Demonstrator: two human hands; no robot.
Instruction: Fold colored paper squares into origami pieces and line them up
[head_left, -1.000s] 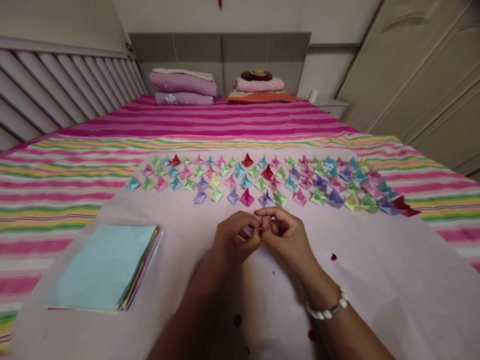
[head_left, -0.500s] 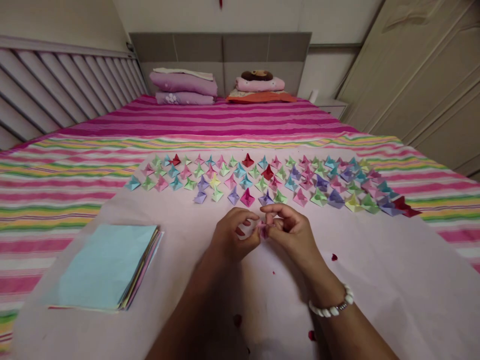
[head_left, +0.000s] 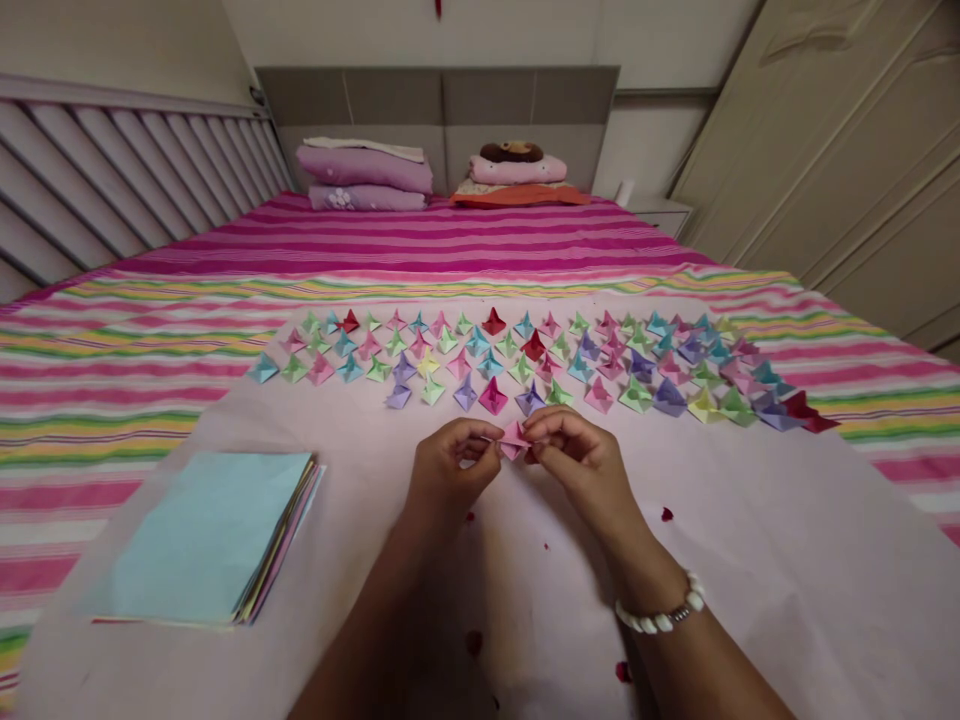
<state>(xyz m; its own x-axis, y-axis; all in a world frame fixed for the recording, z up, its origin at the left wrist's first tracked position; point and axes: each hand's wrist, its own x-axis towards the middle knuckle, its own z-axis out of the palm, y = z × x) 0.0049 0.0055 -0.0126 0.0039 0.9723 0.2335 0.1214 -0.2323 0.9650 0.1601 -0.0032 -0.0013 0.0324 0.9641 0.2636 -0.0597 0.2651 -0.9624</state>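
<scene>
A small pink folded paper boat [head_left: 513, 440] is held up between both hands, over the pale sheet [head_left: 375, 500]. My left hand [head_left: 453, 468] pinches its left tip between thumb and fingers. On the other side my right hand [head_left: 579, 455], with a white bead bracelet [head_left: 660, 612] on the wrist, grips the right tip. Just beyond the fingers stand rows of folded paper boats in many colours, among them a magenta boat [head_left: 493, 396] and a purple boat [head_left: 530, 398].
A stack of coloured square paper [head_left: 210, 535], light blue on top, lies at the left. Dark red scraps [head_left: 667, 514] are scattered near my arms. Striped bedding [head_left: 112, 400] surrounds the sheet; folded bedding [head_left: 367, 180] rests by the headboard [head_left: 525, 95].
My left hand has shifted slightly left and closed on the boat's left tip. The pink boat now shows more openly, spread between the two hands.
</scene>
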